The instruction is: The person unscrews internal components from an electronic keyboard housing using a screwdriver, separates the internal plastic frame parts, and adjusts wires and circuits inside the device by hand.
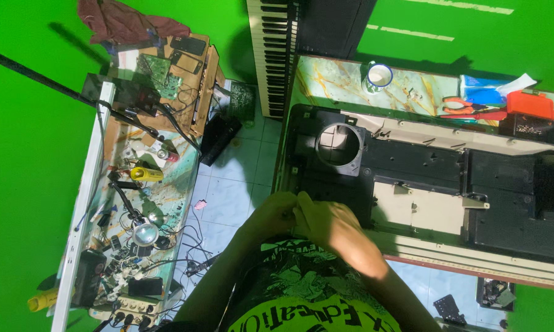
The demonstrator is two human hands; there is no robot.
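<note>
A large black and cream keyboard casing [424, 178] lies opened up on a marble-patterned table [332, 80], with a round speaker hole [340, 146] near its left end. Both my hands meet at the casing's near left corner. My left hand [273, 212] comes in from the lower left, fingers curled against the casing edge. Touching it, my right hand [327, 225] has its fingers bent toward the left hand. Anything small pinched between them is hidden by the fingers.
A cluttered workbench [86, 203] stands at the left with a yellow can [146, 174], a small lamp [145, 232], a green circuit board [160, 74] and wires. A piano keyboard [269, 55] is at the top. A white cup [378, 76], orange-handled pliers [467, 106] and an orange box [531, 104] are behind the casing. Tiled floor [228, 197] lies between.
</note>
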